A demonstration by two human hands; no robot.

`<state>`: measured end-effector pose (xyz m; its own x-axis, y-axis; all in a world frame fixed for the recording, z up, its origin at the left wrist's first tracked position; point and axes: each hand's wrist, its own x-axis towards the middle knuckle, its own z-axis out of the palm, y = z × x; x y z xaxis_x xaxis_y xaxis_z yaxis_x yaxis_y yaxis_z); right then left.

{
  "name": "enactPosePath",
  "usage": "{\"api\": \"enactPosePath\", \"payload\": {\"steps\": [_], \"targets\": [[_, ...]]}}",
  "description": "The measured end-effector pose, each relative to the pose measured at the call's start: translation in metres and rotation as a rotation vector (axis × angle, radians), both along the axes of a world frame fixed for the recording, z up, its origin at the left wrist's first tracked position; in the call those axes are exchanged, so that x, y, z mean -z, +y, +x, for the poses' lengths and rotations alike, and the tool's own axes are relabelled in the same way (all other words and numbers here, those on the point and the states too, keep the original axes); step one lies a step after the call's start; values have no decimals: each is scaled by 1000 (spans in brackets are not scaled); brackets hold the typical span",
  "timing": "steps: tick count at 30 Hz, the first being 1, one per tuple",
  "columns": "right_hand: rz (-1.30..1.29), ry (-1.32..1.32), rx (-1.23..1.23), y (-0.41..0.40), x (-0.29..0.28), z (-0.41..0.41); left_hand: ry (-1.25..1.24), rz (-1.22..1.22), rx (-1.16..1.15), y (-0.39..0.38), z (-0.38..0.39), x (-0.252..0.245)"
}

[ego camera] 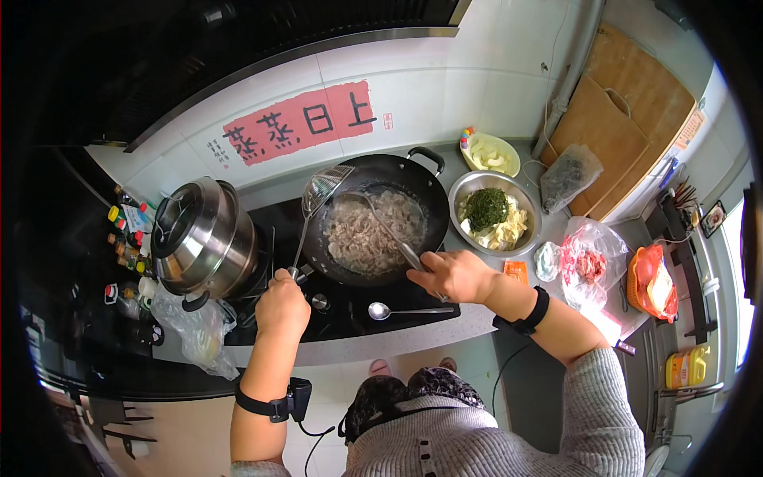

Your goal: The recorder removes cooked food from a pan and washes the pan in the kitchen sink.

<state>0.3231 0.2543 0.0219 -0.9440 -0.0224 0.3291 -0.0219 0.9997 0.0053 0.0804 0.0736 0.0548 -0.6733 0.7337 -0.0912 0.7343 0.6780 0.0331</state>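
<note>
My left hand (283, 305) grips the handle of a metal wire skimmer (322, 189), whose basket rests over the left rim of a black wok (438, 203). My right hand (456, 275) holds a metal ladle or spatula (393, 235); its head reaches into the sliced meat (363, 238), which lies in cloudy liquid in the wok. To the wok's right stands a steel bowl (534, 235) with chopped greens (486, 208) and pale pieces of food. A metal spoon (410, 311) lies on the black cooktop in front of the wok.
A lidded steel pot (217, 241) stands left, beside bottles (128, 253) and a plastic bag (199, 334). Behind the steel bowl is a pale green dish (509, 149) of slices. Cutting boards (620, 125), a bag with raw meat (590, 265) and an orange basket (636, 286) are right.
</note>
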Motion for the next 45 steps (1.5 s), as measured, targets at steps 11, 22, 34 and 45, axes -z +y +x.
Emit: {"api": "enactPosePath", "payload": {"steps": [11, 22, 34, 45], "targets": [[159, -80, -205, -15, -47, 36, 49, -74, 96, -2, 1, -7], [117, 36, 95, -4, -56, 71, -59, -57, -9, 17, 11, 1], [40, 82, 268, 11, -19, 60, -82, -148, 131, 16, 14, -27], [-134, 63, 165, -6, -76, 52, 16, -374, 238, -14, 5, -88]]}}
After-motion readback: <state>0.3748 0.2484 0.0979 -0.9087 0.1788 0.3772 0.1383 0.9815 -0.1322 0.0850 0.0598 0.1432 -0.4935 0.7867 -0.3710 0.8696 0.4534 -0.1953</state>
